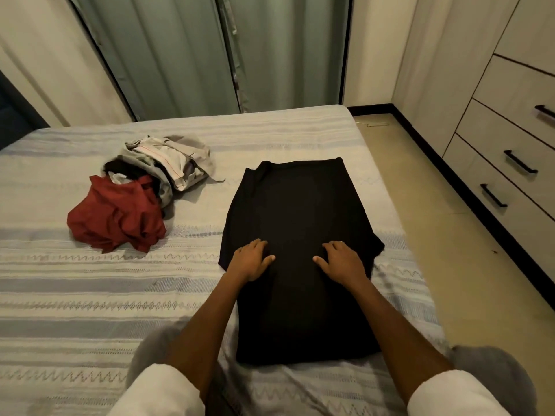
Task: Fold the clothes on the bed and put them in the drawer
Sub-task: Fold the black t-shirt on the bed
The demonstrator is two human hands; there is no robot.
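A black garment [295, 235] is laid flat on the bed [90, 295], toward its right side, folded into a long panel running away from the person. The left hand [250, 261] and right hand [342, 259] are pressed palm-down on its middle, well apart from each other, fingers spread and nearly straight, nothing gripped. A crumpled red garment [115, 216] is seen to the left, touching a heap of grey and white clothes [168, 163] behind it; one white piece carries a thin red line. No brand, label or legible writing is found on any item. Drawers [510, 163] with dark bar handles are seen closed at the right, across a strip of floor [435, 235]. Green curtains [195, 55] hang beyond the bed.
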